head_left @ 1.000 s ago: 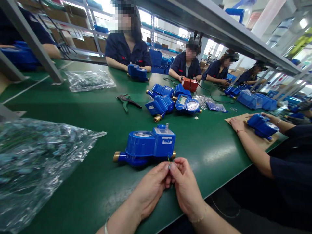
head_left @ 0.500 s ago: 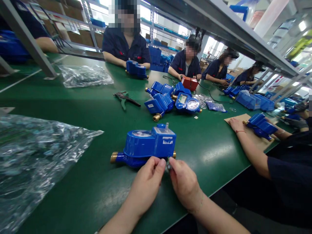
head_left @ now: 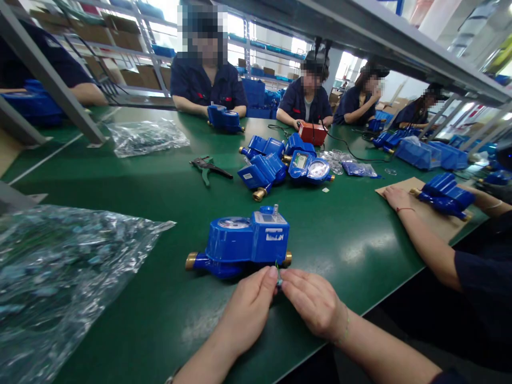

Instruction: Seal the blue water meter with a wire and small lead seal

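A blue water meter (head_left: 248, 240) with brass pipe ends lies on the green table just beyond my hands. My left hand (head_left: 254, 298) pinches a small teal wire seal (head_left: 279, 282) between thumb and fingers. On its other side, my right hand (head_left: 314, 301) also has its fingers closed at the seal. A thin green wire sticks up from between the fingertips, close to the meter's right brass end. Most of the seal is hidden by the fingers.
Green-handled pliers (head_left: 208, 169) and several blue meters (head_left: 264, 173) lie farther back. A plastic bag (head_left: 76, 277) of small teal pieces covers the left side. At right, a co-worker's arm (head_left: 428, 234) rests beside another meter on cardboard (head_left: 436, 224). A metal shelf (head_left: 360, 58) crosses overhead.
Both hands have shifted slightly down, closer to me, with the seal still between them. My right hand's fingers now lie straighter against it. The view has tilted a little.
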Tool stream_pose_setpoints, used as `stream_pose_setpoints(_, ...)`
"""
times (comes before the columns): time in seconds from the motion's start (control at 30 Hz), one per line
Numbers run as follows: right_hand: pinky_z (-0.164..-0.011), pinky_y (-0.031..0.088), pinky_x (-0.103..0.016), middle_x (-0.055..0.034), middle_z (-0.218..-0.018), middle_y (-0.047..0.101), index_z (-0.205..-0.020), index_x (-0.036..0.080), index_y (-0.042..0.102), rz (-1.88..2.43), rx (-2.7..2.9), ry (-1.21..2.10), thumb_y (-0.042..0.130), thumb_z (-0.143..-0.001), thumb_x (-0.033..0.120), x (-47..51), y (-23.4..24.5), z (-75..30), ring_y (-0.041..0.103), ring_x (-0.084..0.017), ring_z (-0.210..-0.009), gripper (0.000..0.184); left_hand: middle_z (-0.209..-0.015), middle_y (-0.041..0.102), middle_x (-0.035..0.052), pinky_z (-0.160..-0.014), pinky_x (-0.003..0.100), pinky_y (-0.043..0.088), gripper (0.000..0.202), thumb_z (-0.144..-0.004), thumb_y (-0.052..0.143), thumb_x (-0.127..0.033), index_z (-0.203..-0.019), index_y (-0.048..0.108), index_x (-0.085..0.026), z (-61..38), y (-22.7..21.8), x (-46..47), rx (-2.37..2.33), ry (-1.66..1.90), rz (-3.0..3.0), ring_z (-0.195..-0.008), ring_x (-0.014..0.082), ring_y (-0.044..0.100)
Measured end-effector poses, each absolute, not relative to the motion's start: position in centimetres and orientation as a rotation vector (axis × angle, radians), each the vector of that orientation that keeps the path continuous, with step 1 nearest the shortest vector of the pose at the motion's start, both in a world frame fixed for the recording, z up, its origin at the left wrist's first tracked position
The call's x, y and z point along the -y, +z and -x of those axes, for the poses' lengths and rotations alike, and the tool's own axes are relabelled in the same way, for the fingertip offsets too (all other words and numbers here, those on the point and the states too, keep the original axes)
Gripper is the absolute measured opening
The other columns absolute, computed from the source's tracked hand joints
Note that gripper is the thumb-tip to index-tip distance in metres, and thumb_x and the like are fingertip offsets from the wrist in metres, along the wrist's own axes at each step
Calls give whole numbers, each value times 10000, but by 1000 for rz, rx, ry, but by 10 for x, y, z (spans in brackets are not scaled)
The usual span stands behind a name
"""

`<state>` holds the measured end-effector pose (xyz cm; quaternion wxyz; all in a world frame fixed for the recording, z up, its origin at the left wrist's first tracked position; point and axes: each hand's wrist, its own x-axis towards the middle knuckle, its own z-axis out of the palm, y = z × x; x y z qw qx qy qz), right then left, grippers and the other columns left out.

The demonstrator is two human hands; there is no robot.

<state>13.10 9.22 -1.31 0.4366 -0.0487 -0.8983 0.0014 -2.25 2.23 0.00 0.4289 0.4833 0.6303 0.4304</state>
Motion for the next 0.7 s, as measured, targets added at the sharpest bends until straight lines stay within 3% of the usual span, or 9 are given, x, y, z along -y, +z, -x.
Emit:
stream_pose_setpoints(0.23,-821,538,-371,-147,-1028,636,-1168,76,519,316,2208,91,440,-909,116,-82,-20,-120,591,-237,-986,273,-740,540,17,-641,248,356,363,-895,427,-477,-716,524,-177,22,0,-23,-1551,1149,-1123,-672,151,435)
stream_pose_setpoints(0.4,-645,457,-392,-144,-903,604,-1007,77,575,369,2420,-192,409,-912,175,-88,-13,-121,551,-235,-764,215,-660,406,-22,-553,216,314,412,-815,517,-573,-758,490,-167,12,-4,-23,-1404,1205,-706,-600,115,343)
stream_pose_setpoints(0.53,-534,336,-335,-77,-728,538,-872,122,578,233,2508,-308,346,-889,132,-98,-4,-125,457,-183,-604,233,-696,404,-24,-572,198,334,429,-749,608,-572,-744,453,-172,4,-1,-23,-1338,1256,-542,-636,110,370)
stream_pose_setpoints(0.6,-531,305,-316,-52,-658,498,-749,152,540,247,2504,-138,365,-879,155,-97,-4,-122,427,-171,-584,219,-710,421,-20,-585,204,350,413,-767,590,-569,-755,467,-174,2,0,-24,-1340,1259,-585,-653,116,384)
stream_pose_setpoints(0.7,-521,308,-271,-21,-596,467,-658,173,462,622,2322,628,340,-877,193,-86,-9,-110,423,-145,-553,251,-718,465,-3,-633,227,374,385,-825,521,-550,-764,515,-170,4,1,-24,-1415,1264,-778,-689,136,415)
